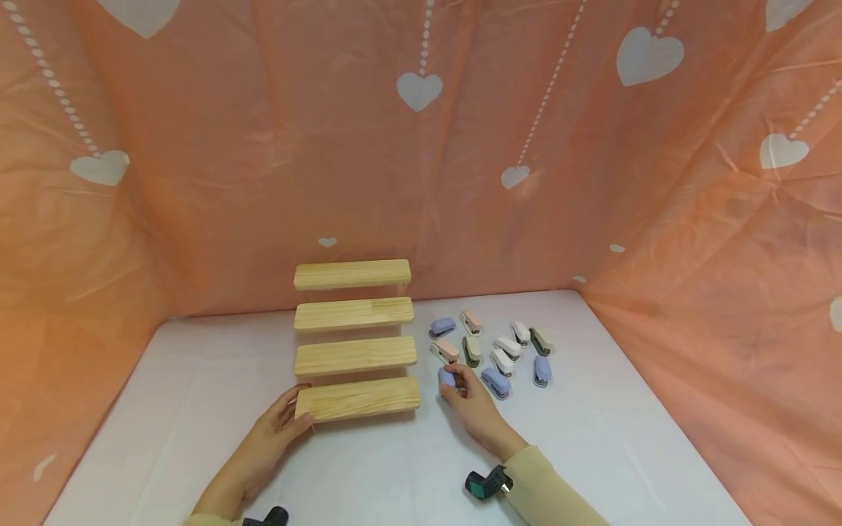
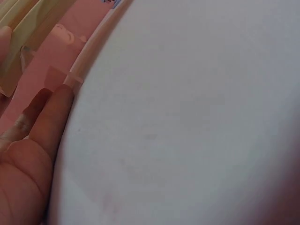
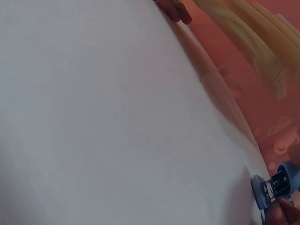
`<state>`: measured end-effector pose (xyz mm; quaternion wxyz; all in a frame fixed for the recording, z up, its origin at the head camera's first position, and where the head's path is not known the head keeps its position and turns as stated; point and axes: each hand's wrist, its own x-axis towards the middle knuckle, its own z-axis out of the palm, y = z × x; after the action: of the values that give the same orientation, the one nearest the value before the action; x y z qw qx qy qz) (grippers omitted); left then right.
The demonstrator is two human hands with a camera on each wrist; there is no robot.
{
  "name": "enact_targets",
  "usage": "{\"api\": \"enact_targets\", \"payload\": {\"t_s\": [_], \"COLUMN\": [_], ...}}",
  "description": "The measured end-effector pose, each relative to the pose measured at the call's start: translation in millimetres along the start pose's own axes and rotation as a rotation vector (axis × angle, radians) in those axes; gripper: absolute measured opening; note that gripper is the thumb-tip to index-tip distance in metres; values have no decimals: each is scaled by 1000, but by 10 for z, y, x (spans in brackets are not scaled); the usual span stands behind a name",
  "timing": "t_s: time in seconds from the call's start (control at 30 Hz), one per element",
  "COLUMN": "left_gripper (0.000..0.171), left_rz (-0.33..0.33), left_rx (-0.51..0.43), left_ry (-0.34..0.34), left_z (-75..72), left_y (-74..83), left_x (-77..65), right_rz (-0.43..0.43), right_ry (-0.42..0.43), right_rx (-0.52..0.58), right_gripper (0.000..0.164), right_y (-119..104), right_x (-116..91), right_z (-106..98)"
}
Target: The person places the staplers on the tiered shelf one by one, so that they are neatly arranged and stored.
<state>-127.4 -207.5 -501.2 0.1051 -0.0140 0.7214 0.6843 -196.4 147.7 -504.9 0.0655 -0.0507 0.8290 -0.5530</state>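
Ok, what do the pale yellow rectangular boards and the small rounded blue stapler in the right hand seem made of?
The boards look like smooth, bare or lightly finished wood: streaky grain shows. The stapler seems satin plastic, judging by its even colour; its glinting inner parts are probably metal.

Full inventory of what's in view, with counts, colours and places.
Table: 1, white, below everything
Cloth backdrop: number of pieces unclear, orange with pale hearts, behind and both sides
Wooden boards: 4, pale yellow, stepped tiers, left of the staplers
Blue staplers: 4, lilac-blue, three on table, one held
White staplers: 3, white, among the group
Pink staplers: 2, pale pink, group's left side
Green staplers: 2, greenish, one mid-group, one far right
Wrist devices: 2, black, one per wrist
Sleeves: 2, beige, bottom edge
Left hand: 1, holding lowest board's left end
Right hand: 1, pinching a blue stapler
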Motion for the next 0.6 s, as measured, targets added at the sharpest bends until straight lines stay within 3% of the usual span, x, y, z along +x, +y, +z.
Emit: {"api": "enact_targets", "payload": {"t_s": [0.3, 0.6], "left_gripper": [67, 69], "left_rz": [-4, 0], "left_rx": [1, -7], "left_ry": [-15, 0], "left_z": [3, 7], "left_y": [18, -26], "left_x": [-14, 12], "right_rz": [32, -11], "right_ry": [9, -1], "right_rx": [4, -2], "right_gripper": [37, 39], "right_y": [-43, 6], "right_x": [-10, 13], "right_z": [8, 3]}}
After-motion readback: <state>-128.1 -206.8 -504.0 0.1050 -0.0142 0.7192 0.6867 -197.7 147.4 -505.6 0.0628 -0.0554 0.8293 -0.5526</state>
